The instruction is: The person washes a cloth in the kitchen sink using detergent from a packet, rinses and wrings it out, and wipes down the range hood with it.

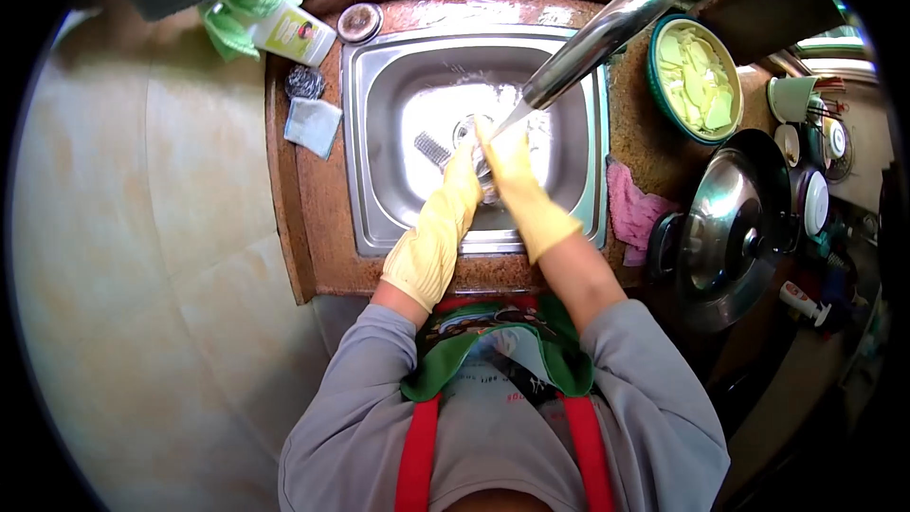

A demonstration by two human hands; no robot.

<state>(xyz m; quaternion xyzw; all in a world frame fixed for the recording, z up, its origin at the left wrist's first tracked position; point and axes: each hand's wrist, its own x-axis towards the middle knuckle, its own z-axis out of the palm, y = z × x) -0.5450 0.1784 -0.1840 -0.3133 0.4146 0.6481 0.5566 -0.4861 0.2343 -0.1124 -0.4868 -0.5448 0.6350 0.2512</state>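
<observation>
Both of my hands wear yellow rubber gloves and meet low in the steel sink (pixel 384 171), under the water stream (pixel 513 120) from the faucet (pixel 607 33). My left hand (pixel 462 173) is closed, its fingertips close to the right one's. Beside its outer edge shows a grey, ridged, metal-looking piece (pixel 433 149), whose kind I cannot make out. My right hand (pixel 507 154) is also closed, directly below the stream. Something shiny shows between the gloves, mostly hidden by them. The drain (pixel 463 127) lies just beyond the fingers.
Right of the sink are a bowl of pale slices (pixel 697 76), a pink cloth (pixel 635 207) and a lidded wok (pixel 728 232). On the left lie a blue-white sponge cloth (pixel 313 125), a steel scourer (pixel 304 82), a white bottle (pixel 294 34) and a round jar lid (pixel 359 24).
</observation>
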